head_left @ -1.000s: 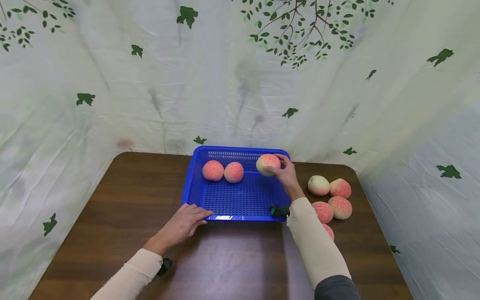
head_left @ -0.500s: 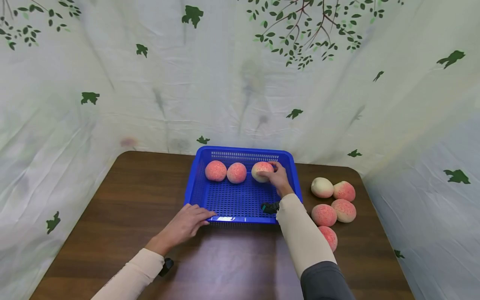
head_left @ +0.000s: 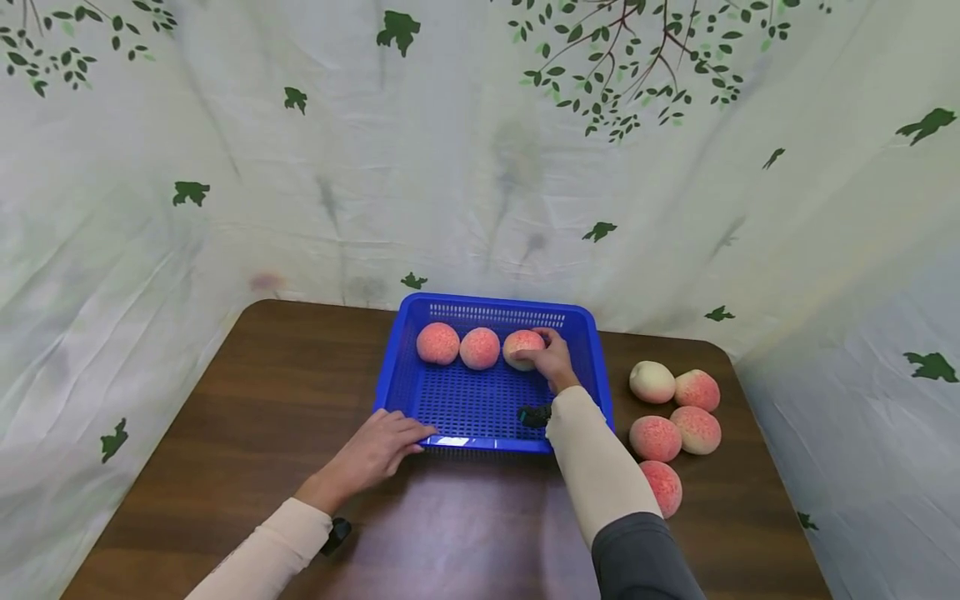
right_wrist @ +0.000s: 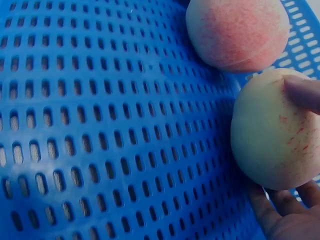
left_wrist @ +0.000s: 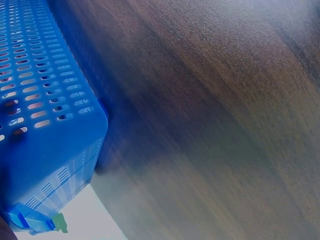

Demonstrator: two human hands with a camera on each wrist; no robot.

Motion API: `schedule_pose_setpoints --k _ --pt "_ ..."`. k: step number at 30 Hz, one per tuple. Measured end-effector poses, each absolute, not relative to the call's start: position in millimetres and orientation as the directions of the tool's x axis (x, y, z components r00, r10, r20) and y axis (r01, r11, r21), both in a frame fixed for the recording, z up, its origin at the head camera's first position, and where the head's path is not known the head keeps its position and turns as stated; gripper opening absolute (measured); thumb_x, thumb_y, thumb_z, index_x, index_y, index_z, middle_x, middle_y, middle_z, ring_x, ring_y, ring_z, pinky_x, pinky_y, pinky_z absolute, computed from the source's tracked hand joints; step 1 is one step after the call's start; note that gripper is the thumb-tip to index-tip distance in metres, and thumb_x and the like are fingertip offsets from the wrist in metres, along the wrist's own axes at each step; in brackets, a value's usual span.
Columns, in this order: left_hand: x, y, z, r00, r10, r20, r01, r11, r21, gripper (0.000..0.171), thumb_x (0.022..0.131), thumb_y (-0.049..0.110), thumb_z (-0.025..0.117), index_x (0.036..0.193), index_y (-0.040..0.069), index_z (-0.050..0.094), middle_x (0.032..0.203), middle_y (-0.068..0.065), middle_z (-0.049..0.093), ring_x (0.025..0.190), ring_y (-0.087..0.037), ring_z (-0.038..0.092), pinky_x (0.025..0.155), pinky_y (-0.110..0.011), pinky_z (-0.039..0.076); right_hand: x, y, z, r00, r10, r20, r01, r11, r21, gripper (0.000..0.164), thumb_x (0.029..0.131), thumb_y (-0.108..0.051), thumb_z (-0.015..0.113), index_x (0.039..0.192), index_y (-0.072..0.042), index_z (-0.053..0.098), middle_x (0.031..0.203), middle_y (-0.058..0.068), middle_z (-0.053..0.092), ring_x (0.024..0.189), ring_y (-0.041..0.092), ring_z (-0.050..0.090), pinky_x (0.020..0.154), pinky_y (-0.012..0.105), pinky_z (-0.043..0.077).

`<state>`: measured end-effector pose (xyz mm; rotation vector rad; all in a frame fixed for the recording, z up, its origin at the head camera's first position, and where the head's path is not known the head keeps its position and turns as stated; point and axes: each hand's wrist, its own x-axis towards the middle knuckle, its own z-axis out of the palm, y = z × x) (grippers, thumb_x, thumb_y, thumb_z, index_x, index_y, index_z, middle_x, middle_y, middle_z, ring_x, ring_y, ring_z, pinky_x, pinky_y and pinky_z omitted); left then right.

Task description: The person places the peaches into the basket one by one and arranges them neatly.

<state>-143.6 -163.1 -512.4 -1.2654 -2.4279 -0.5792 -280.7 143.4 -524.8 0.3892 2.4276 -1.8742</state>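
A blue plastic basket (head_left: 495, 444) with slotted walls and floor sits near the table's back edge. My left hand (head_left: 378, 450) grips its near left corner, fingers over the rim and thumb low on the outside. Inside, my right hand (head_left: 551, 358) holds a pale-and-pink peach (right_wrist: 275, 135), thumb on one side and fingers curled under the other. This peach is close over the basket floor, to the right of a middle peach (head_left: 479, 348) and a left peach (head_left: 437, 343). Part of the held peach is hidden by the hand in the head view.
Several more peaches lie on the brown table (head_left: 285, 400) right of the basket, among them a pale one (head_left: 652, 382) and a pink one (head_left: 661, 487) near my right sleeve. A white leaf-printed cloth (head_left: 465, 167) hangs behind the table and along its sides.
My right hand has brought the peach left and down into the basket, beside the other two. My left hand keeps its place at the corner. The head view has shifted slightly.
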Motion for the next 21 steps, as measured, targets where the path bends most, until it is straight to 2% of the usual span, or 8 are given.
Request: schedule_pose_setpoints --k 6,10,17,21 --pt "-143 -162 -513 -0.546 0.694 0.469 0.831 0.52 0.197 0.024 0.09 0.019 0.066 0.112 0.01 0.071 0.097 0.001 0.071 0.082 -0.017 0.058 0.069 -0.029 0.038 -282 140 -526 -0.97 0.181 -0.159 0.203 0.253 -0.946 0.072 0.067 0.0 0.083 0.13 0.003 0.049 0.129 0.022 0.052 0.118 0.035 0.05 0.1 0.045 0.04" --pt "-142 -163 -512 -0.554 0.695 0.459 0.826 0.529 0.195 0.026 0.086 0.016 0.069 0.112 0.009 0.071 0.097 0.0 0.071 0.082 -0.017 0.058 0.069 -0.029 0.038 -285 137 -528 -0.973 0.165 -0.159 0.2 0.273 -0.941 0.073 0.067 0.0 0.082 0.13 0.004 0.046 0.131 0.024 0.049 0.12 0.036 0.049 0.101 0.045 0.039" --pt "-142 -165 -513 -0.542 0.692 0.478 0.833 0.519 0.193 0.024 0.093 0.021 0.062 0.112 0.007 0.071 0.097 0.0 0.071 0.081 -0.017 0.058 0.068 -0.029 0.038 -283 137 -521 -0.964 0.13 -0.233 0.261 0.266 -0.928 0.079 0.072 -0.007 0.081 0.138 -0.002 0.037 0.134 0.024 0.042 0.119 0.035 0.046 0.1 0.046 0.039" --pt "-143 -163 -513 -0.535 0.69 0.488 0.836 0.515 0.189 0.027 0.086 0.015 0.069 0.112 0.008 0.071 0.097 0.0 0.071 0.081 -0.017 0.058 0.068 -0.029 0.037 -278 149 -513 -0.96 0.135 -0.247 0.274 0.25 -0.929 0.084 0.075 -0.011 0.082 0.142 -0.007 0.033 0.137 0.024 0.038 0.124 0.036 0.04 0.103 0.049 0.034"
